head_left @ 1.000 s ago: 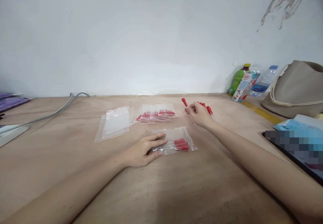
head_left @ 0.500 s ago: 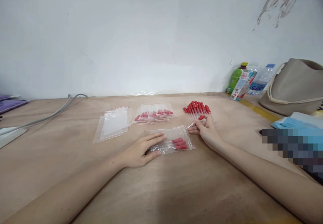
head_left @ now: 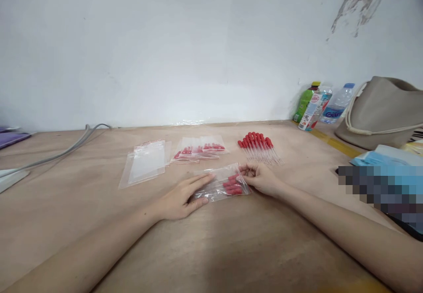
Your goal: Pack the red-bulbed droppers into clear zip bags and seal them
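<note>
A clear zip bag (head_left: 214,191) lies flat in front of me, its mouth to the right. Inside it are several droppers with red bulbs (head_left: 234,191). My left hand (head_left: 181,198) rests on the bag's left part, fingers stretched out and thumb apart. At the mouth, my right hand (head_left: 259,178) has its fingers closed around the bulb end of the uppermost dropper (head_left: 233,177), most of which is in the bag. The fingertips partly hide the bag's edge. Behind the right hand, a fan of loose red-bulbed droppers (head_left: 256,141) lies on the table.
Flat clear bags (head_left: 147,163) lie at the left, beside overlapping bags with red-bulbed droppers (head_left: 198,150). A grey cable (head_left: 74,145) crosses the far left. Bottles (head_left: 306,103), a carton (head_left: 313,111), a grey bag (head_left: 380,112) and a blue packet (head_left: 373,158) stand or lie right.
My right hand has moved slightly left and down to the bag's mouth, and the dropper it carried has slid into the bag. My left hand stays on the bag.
</note>
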Demonstrator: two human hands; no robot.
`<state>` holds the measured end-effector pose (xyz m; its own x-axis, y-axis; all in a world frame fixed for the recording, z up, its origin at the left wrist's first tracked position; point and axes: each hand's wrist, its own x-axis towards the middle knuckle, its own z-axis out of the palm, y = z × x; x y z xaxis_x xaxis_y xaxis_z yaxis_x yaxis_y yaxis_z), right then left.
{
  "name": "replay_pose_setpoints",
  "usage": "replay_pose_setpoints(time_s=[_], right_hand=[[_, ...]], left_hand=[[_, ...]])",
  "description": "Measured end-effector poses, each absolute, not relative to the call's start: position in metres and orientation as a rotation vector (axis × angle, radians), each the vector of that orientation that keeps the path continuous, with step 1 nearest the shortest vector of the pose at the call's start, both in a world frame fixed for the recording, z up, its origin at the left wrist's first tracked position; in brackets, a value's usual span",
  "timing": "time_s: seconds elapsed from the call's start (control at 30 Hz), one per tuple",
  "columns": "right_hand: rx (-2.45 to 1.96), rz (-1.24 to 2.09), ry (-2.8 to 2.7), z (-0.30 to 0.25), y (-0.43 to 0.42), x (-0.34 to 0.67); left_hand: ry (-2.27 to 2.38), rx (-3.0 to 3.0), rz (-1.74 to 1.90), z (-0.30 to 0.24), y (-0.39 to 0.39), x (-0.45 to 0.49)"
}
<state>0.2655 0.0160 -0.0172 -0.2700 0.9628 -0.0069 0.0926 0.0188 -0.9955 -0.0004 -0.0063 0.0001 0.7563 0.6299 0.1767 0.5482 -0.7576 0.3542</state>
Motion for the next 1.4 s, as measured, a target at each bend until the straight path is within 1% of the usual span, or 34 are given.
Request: replay_pose_setpoints(time_s=[0.13,0.3,0.37,0.43,0.57,0.63,0.7,0.77,0.9,1.13,1.23,1.4], right_hand=[[-1.234,1.197,-1.39,-0.017,0.017,0.259],[-1.155,1.38,-1.577,-0.018,0.016,0.265],[-1.247,1.322,-1.628,-0.016,0.019,0.27],[-1.377,1.043,-1.729,-0.011,0.027,0.277],[-1.622,0.222,-1.94,0.002,0.051,0.286],[-1.784,-0.011,-1.946,0.006,0.065,0.284],[-1.943,-0.106,-1.918,0.008,0.077,0.278],[-2.061,-0.106,-1.902,0.009,0.087,0.271],[-2.185,-0.004,-1.86,0.01,0.099,0.258],[-2.155,0.053,-1.897,0.019,0.088,0.252],[-1.968,0.106,-1.885,0.02,0.08,0.264],[-1.361,0.484,-1.596,0.002,0.064,0.292]], left_hand=[[0.928,2.678,0.402,0.001,-0.006,0.0],[0.916,2.693,0.396,-0.001,-0.006,0.0],[0.917,2.683,0.401,-0.001,-0.006,0.0],[0.924,2.668,0.412,-0.001,-0.007,0.0],[0.917,2.65,0.439,-0.001,-0.006,0.0],[0.913,2.654,0.443,-0.001,-0.006,0.0],[0.912,2.655,0.434,-0.001,-0.006,0.0],[0.911,2.653,0.42,-0.001,-0.006,0.0],[0.913,2.659,0.412,-0.001,-0.007,0.0],[0.895,2.643,0.445,-0.002,-0.006,0.001],[0.897,2.644,0.445,-0.002,-0.006,0.002],[0.91,2.648,0.436,-0.002,-0.006,0.002]])
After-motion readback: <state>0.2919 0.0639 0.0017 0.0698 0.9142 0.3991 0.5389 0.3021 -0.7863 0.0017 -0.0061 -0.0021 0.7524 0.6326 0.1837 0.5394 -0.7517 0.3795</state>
